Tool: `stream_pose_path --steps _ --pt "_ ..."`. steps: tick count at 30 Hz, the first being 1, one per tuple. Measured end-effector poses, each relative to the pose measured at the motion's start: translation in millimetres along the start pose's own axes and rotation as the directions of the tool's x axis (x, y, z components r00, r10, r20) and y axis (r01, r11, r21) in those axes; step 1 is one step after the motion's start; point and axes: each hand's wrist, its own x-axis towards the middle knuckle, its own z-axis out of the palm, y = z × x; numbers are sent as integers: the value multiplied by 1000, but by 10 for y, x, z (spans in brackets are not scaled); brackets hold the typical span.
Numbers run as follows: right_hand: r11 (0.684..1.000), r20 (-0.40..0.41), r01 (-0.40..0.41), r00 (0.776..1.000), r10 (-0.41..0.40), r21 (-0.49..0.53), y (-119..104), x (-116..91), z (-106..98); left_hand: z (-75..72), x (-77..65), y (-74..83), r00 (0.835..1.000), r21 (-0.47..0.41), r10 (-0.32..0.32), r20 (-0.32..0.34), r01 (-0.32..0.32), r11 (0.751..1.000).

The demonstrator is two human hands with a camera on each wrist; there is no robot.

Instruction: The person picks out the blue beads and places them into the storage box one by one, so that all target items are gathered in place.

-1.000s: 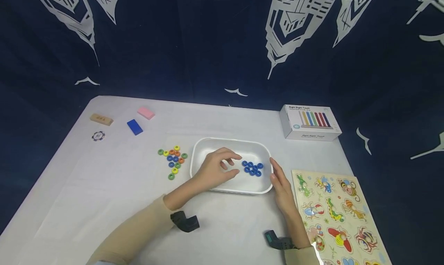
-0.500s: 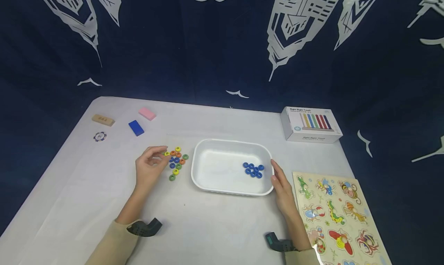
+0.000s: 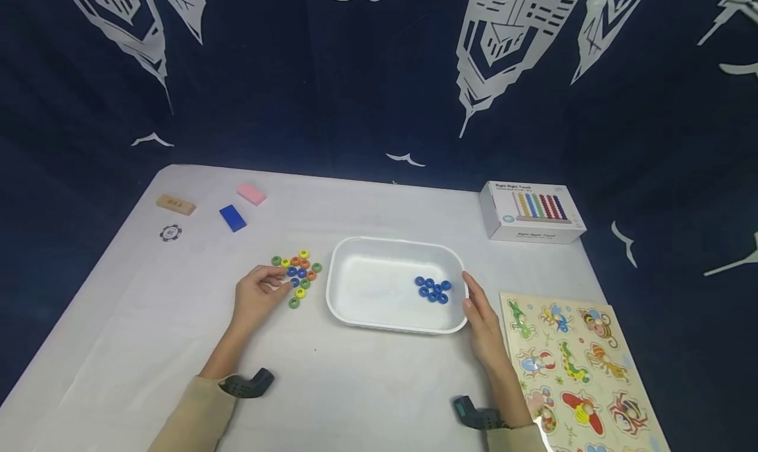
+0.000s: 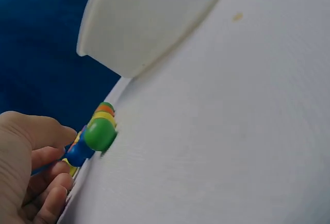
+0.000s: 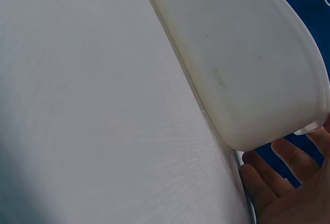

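Note:
My left hand (image 3: 256,299) is at the left edge of a small cluster of coloured beads, its thumb and forefinger apart and right by a blue bead (image 3: 295,282). Up close, another view has a blue bead (image 4: 77,154) just past those fingertips and a green bead (image 4: 100,134) beside it. Several blue beads (image 3: 437,288) lie grouped in the right part of a white tray (image 3: 367,326). Along the tray's right end rests my right hand (image 3: 485,324), fingers extended against the rim; the right wrist view has these fingers (image 5: 294,159) spread by the tray's end wall.
Green, yellow and orange beads (image 3: 311,276) surround the blue ones left of the tray. Farther back are a wooden block (image 3: 176,205), a poker chip (image 3: 170,233), a blue block (image 3: 233,218) and a pink block (image 3: 251,194). A box (image 3: 533,215) and an insect puzzle board (image 3: 571,366) stand right.
My left hand has gone from over the tray to the bead cluster, then slightly down from the yellow and green beads to the blue ones. My right hand has stayed at the tray.

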Motion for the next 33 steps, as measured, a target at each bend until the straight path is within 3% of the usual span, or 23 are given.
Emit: stream_pose_path --steps 6,11,16,19,23,27,33 --pt "1000 -9 -5 1000 5 -1 -4 0 -17 66 6 9 998 183 64 2 -64 981" --pt "1000 -5 -9 1000 9 14 -2 -9 -7 40 -3 65 998 217 52 36 -59 974" --pt "1000 2 -3 1000 3 9 6 -15 7 -82 14 242 996 114 -29 79 20 993" --pt "1000 -1 5 1000 -5 4 5 -16 6 -149 76 467 990 13 -73 120 72 997" --pt "1000 0 2 1000 -2 3 -21 -14 -2 -139 193 845 975 -93 -69 212 91 991" --pt "1000 18 -10 1000 10 9 -115 -28 -7 50 276 1188 948 -157 -40 315 94 983" --pt "1000 19 -12 1000 12 5 -308 -84 -4 622 333 1489 899 -131 6 437 57 990"
